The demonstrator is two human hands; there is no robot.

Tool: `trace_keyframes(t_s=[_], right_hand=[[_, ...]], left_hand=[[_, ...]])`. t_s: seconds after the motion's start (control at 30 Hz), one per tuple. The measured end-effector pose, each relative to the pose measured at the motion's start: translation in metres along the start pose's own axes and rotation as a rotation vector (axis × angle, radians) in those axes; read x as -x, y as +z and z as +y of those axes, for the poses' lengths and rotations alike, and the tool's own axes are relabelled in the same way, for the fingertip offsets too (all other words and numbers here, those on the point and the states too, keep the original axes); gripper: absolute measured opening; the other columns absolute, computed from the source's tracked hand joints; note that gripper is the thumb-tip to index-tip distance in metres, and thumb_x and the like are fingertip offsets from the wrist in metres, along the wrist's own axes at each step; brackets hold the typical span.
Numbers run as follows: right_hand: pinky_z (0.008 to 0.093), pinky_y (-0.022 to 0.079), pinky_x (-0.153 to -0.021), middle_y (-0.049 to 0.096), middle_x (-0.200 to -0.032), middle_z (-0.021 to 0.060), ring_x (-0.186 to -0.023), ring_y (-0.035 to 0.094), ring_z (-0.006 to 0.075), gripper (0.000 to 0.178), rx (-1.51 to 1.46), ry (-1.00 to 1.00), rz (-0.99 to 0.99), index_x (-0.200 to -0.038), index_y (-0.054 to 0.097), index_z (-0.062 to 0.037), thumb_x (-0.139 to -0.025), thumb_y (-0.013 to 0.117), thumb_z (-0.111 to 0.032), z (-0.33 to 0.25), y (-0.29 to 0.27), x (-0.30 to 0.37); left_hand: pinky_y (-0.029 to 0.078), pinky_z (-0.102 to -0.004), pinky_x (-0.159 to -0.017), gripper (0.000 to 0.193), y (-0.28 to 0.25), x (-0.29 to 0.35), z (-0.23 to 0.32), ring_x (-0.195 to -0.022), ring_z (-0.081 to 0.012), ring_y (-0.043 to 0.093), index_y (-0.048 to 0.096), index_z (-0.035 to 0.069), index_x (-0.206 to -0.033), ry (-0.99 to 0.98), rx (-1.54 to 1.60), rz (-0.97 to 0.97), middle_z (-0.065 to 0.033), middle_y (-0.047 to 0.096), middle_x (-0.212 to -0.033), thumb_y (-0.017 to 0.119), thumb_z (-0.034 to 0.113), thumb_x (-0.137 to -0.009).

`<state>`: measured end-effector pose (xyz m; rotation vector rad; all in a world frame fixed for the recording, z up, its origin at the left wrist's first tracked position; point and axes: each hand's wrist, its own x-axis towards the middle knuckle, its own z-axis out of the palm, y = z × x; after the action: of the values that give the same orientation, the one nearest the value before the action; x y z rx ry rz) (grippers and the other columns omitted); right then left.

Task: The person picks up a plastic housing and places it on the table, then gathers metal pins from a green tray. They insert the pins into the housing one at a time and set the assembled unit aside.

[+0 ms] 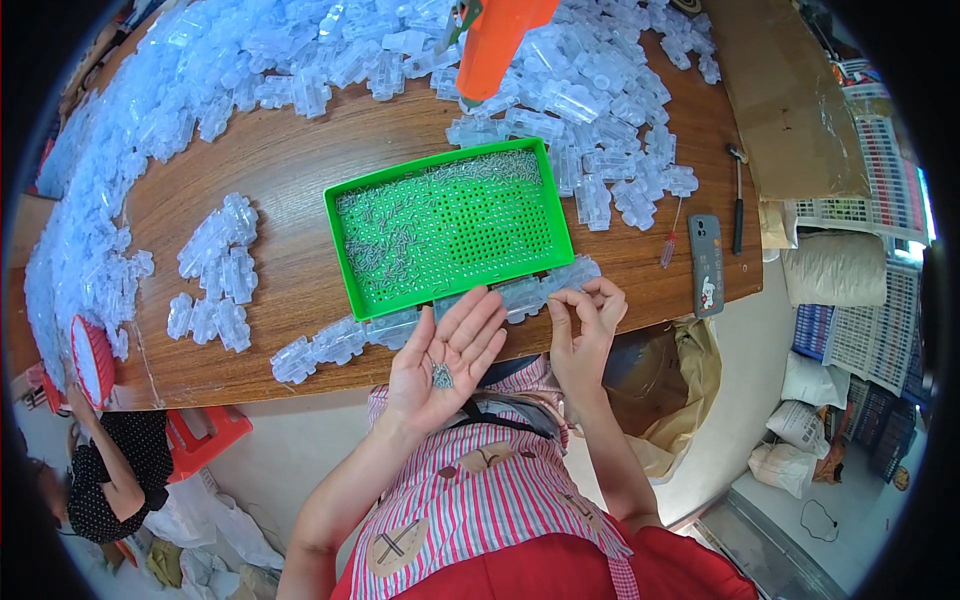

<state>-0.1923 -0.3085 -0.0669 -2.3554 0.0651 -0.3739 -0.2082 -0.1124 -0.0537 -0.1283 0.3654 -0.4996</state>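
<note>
My left hand [418, 382] is turned palm up in front of the green perforated tray [465, 291], fingers stretched out. A small heap of metal screws [442, 376] rests in its palm. To the right, my right hand [583, 340] has thumb and forefinger pinched together; whatever they hold is too small to make out. Along the table's near edge runs a row of clear plastic pieces [338, 341], partly hidden behind my left hand, its right end just beyond my right fingertips. Inside the tray, many more screws [385, 250] lie along the far and left sides.
Clear plastic pieces are heaped at the back [330, 50] and left; a smaller cluster [222, 265] lies left of the tray. An orange tool [497, 45] hangs overhead. A screwdriver [669, 245], phone [706, 265] and hammer [738, 205] lie right. Another person [110, 470] sits at left.
</note>
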Motion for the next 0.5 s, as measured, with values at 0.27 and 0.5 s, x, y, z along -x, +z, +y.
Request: trace_keyframes(t_s=[0.27,0.5], right_hand=[[0.0367,0.037,-0.083,0.046,-0.109,0.009,-0.09,0.042,0.024,0.008,0.052,-0.034,-0.03,-0.092,0.068,-0.0098,-0.084,0.071,-0.009,-0.0047,0.0,-0.0026],[0.0363,0.039,-0.084,0.047,-0.107,0.0096,-0.095,0.044,0.0242,0.012,0.0,0.007,-0.038,-0.093,0.067,-0.0077,-0.082,0.073,-0.007,-0.0089,-0.0017,-0.0042]], left_hand=[[0.022,-0.0389,-0.12,0.06,-0.0041,-0.0019,-0.006,-0.144,-0.0258,0.028,0.028,0.0,-0.149,-0.009,-0.056,0.052,-0.0162,0.031,-0.155,0.029,0.041,-0.105],[0.023,-0.0395,-0.12,0.059,-0.0016,-0.0065,-0.0059,-0.144,-0.0271,0.027,0.027,-0.001,-0.149,-0.033,-0.123,0.128,-0.0181,0.029,-0.155,0.029,0.04,-0.105]])
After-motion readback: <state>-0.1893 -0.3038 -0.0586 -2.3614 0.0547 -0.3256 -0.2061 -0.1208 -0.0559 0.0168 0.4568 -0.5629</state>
